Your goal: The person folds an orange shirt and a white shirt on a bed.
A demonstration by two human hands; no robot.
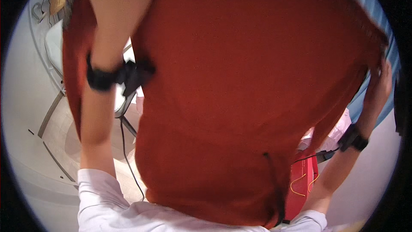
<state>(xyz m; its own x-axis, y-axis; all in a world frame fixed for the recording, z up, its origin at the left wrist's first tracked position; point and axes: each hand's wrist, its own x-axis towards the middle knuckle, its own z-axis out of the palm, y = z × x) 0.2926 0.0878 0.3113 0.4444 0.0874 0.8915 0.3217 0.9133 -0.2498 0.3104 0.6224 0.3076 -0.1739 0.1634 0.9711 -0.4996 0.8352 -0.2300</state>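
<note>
A large rust-red cloth, which looks like a garment (pixel 240 81), hangs spread out in front of me and fills most of the view. Its top runs beyond the picture. My right hand (pixel 380 87) grips the cloth's edge at the far right, fingers closed against it. My left hand (pixel 122 4) reaches up at the upper left against the cloth; its fingers lie outside the picture, so its hold does not show. Low on the cloth is a dark, blurred cord-like strip (pixel 277 184). Each wrist wears a black strap with a small device, the left one (pixel 103 77) blurred.
A red bag (pixel 302 184) with yellow cord handles stands low at the right, below pale pink material (pixel 339 124). Blue curtain-like folds (pixel 377 103) hang at the right. A white chair-like seat (pixel 53 45) is at the left. A black cable (pixel 125 150) trails near my left arm.
</note>
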